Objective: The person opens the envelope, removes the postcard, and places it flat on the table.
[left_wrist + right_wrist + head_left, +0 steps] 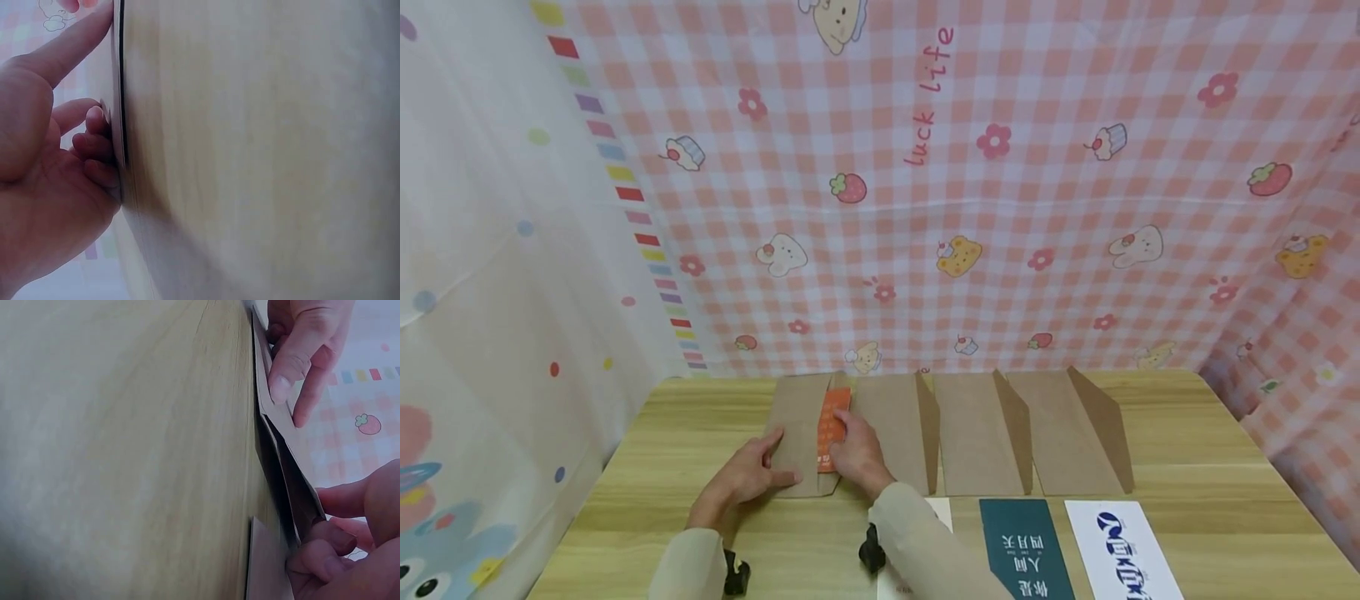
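Observation:
The leftmost brown paper envelope (pixel 792 433) lies flat on the table, its opening facing right. An orange card (pixel 835 417) with pale printing sits partly inside that opening. My left hand (pixel 747 475) rests on the envelope's left part, thumb and index finger spread and pressing it down; the right wrist view also shows this left hand (pixel 306 356) on the paper. At the envelope's mouth, my right hand (pixel 859 454) pinches the orange card by its exposed edge. In the right wrist view the right hand's fingers (pixel 331 547) are curled at the gaping mouth.
Three more brown envelopes, the nearest (pixel 887 433) beside the right hand, lie in a row with flaps spread rightward. In front lie a dark green card (pixel 1026 542), a white card with blue lettering (pixel 1116 542) and a cream card (pixel 942 510) partly under the right sleeve. A checked curtain (pixel 1000 200) hangs behind.

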